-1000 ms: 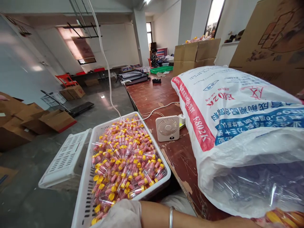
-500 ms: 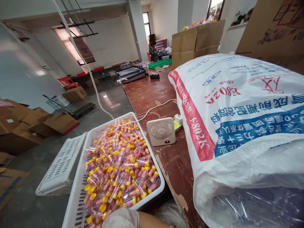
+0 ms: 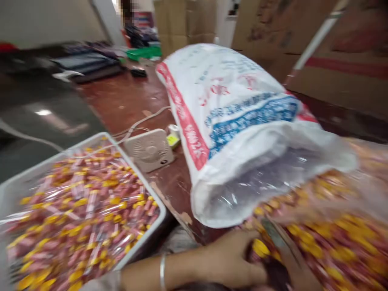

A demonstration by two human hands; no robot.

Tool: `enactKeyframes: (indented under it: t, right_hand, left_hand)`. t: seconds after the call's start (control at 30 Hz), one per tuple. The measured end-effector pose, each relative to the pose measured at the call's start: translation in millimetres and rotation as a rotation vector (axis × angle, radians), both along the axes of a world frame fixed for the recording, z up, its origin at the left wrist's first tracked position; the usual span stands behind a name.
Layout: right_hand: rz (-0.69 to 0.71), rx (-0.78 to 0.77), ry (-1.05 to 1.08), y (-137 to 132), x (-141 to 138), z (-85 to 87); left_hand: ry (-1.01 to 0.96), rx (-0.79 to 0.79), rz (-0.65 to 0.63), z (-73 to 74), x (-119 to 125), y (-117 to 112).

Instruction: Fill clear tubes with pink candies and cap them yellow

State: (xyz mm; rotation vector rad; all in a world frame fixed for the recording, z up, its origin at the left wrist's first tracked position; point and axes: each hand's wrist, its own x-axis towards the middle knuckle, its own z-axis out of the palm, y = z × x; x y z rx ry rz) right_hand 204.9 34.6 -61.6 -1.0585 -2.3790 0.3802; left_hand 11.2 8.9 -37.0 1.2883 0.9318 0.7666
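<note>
The picture is smeared by motion. My left hand, with a bracelet on its wrist, reaches to the right at the bottom edge. Its fingers curl onto a heap of clear tubes with yellow caps lying under plastic film on the right. A big white woven sack with red and blue print lies on the table just above the hand, its open mouth facing me. At my left stands a white basket full of the same yellow-capped tubes. My right hand does not show.
A small white fan and a cable stand on the worn red-brown table between basket and sack. Cardboard boxes rise at the right and back. A green tray and a person are at the far end.
My view has swung right and down. The left hand has come into sight on the heap of tubes at the right, which was out of frame half a second ago.
</note>
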Motion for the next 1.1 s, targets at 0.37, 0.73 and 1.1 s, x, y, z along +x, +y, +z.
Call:
enactKeyframes:
  t: [0.37,0.73,1.1]
  right_hand:
    - [-0.329,0.137,-0.1,-22,60,11.1]
    - [-0.297,0.009,-0.262,-32,29,5.6]
    - [-0.427,0.136,-0.077,-23,42,1.5]
  left_hand:
    - [1.387,0.484,0.042,15.8,-44,30]
    - [0.784,0.433,0.145,8.1,-52,28]
    - [-0.053,-0.193,0.223,-3.0,-34,-15]
